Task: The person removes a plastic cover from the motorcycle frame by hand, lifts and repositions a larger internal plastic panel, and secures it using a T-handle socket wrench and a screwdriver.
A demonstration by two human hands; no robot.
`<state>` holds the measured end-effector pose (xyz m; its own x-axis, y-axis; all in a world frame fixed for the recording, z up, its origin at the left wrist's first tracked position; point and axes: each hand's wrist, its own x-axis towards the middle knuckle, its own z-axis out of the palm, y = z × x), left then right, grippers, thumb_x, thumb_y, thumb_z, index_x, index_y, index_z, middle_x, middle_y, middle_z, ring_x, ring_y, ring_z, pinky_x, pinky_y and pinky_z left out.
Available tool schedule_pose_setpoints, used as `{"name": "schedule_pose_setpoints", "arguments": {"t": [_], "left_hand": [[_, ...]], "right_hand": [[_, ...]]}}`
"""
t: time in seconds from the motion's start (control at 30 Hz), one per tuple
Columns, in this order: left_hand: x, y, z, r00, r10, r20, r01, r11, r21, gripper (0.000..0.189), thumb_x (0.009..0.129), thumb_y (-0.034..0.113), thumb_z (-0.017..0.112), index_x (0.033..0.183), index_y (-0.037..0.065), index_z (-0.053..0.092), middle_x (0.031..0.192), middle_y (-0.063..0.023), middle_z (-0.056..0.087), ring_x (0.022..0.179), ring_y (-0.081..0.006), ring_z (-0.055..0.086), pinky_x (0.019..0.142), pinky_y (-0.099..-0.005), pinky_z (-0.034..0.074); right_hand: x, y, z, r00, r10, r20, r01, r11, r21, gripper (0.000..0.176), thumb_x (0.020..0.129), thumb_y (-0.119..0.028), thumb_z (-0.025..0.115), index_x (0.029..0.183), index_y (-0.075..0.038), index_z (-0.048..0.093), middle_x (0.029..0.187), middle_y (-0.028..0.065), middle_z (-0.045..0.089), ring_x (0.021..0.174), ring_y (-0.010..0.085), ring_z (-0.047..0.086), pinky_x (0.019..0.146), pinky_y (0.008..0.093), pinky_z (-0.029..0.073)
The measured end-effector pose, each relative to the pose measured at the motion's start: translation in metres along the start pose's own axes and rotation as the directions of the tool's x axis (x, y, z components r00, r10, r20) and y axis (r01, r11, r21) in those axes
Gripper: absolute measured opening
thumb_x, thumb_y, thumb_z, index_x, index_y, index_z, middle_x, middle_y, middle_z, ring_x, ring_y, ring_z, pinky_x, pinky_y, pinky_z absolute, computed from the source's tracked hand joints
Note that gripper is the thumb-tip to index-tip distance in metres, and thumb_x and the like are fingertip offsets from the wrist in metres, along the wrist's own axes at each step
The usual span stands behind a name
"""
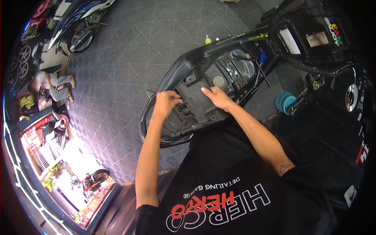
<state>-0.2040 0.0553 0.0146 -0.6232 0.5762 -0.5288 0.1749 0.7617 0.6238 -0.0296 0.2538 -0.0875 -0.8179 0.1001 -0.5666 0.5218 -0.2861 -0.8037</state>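
Note:
Before me is a motor scooter with its seat raised, showing the dark plastic underseat body. A grey plastic cover panel lies in its middle. My left hand is at the panel's left edge, fingers curled together in a pinch beside an opening; what they hold, if anything, is hidden. My right hand rests on the panel's right side, thumb stretched out over it, the other fingers partly hidden. Just above that hand is a round cap. The lifted seat's underside shows at the upper right.
A blue-handled tool lies on the scooter's right part. A blue round container stands on the tiled floor. A person sits at the left. Motorcycles stand at the upper left and outside the doorway.

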Motion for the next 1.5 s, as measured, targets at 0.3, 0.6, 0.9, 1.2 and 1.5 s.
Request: {"name": "schedule_pose_setpoints", "arguments": {"t": [0.3, 0.6, 0.9, 1.2, 1.5], "left_hand": [[-0.004, -0.013, 0.005, 0.989, 0.132, -0.069, -0.136, 0.989, -0.057, 0.058, 0.074, -0.008, 0.085, 0.126, 0.003, 0.064, 0.104, -0.0134, 0.064, 0.078, -0.0226, 0.069, 0.076, -0.0365, 0.057], [-0.015, 0.014, 0.015, 0.974, 0.123, -0.189, -0.114, 0.992, 0.058, 0.062, 0.089, 0.018, 0.076, 0.147, 0.006, 0.058, 0.127, -0.0107, 0.060, 0.085, -0.0265, 0.066, 0.083, -0.0417, 0.058], [-0.014, 0.009, 0.043, 0.961, 0.126, -0.248, -0.044, 0.950, 0.310, 0.055, 0.092, 0.019, 0.076, 0.143, 0.006, 0.063, 0.120, -0.0081, 0.061, 0.099, -0.0254, 0.067, 0.071, -0.0380, 0.061], [-0.016, 0.017, 0.070, 0.917, 0.093, -0.387, 0.042, 0.944, 0.328, 0.051, 0.088, 0.019, 0.080, 0.137, 0.007, 0.068, 0.122, -0.0085, 0.063, 0.100, -0.0277, 0.066, 0.075, -0.0389, 0.059], [0.024, 0.012, 0.066, 0.845, 0.408, -0.346, -0.234, 0.864, 0.445, 0.047, 0.084, 0.027, 0.085, 0.128, 0.014, 0.072, 0.129, -0.0031, 0.064, 0.115, -0.0275, 0.057, 0.099, -0.0451, 0.043]], "right_hand": [[-0.006, -0.012, -0.013, 0.998, 0.063, 0.000, -0.062, 0.977, -0.204, 0.066, 0.108, -0.054, 0.054, 0.106, 0.009, 0.071, 0.096, 0.0171, 0.074, 0.094, 0.0248, 0.066, 0.087, 0.0401, 0.050], [-0.010, -0.026, -0.016, 0.988, 0.153, 0.017, -0.146, 0.968, -0.202, 0.058, 0.108, -0.048, 0.058, 0.116, 0.007, 0.073, 0.106, 0.0127, 0.078, 0.103, 0.0191, 0.069, 0.094, 0.0375, 0.052], [0.001, -0.010, -0.018, 0.949, 0.315, -0.017, -0.313, 0.932, -0.183, 0.059, 0.108, -0.047, 0.060, 0.080, 0.004, 0.067, 0.064, -0.0023, 0.054, 0.065, 0.0083, 0.047, 0.061, 0.0340, 0.043], [0.001, -0.015, -0.013, 0.995, 0.083, -0.047, -0.092, 0.961, -0.262, 0.046, 0.109, -0.037, 0.062, 0.111, 0.007, 0.072, 0.091, 0.0179, 0.077, 0.084, 0.0196, 0.071, 0.079, 0.0373, 0.056], [0.001, -0.015, -0.018, 0.995, 0.078, 0.060, -0.064, 0.976, -0.206, 0.033, 0.110, -0.023, 0.061, 0.122, 0.006, 0.070, 0.106, 0.0113, 0.078, 0.095, 0.0140, 0.068, 0.085, 0.0341, 0.056]]}}
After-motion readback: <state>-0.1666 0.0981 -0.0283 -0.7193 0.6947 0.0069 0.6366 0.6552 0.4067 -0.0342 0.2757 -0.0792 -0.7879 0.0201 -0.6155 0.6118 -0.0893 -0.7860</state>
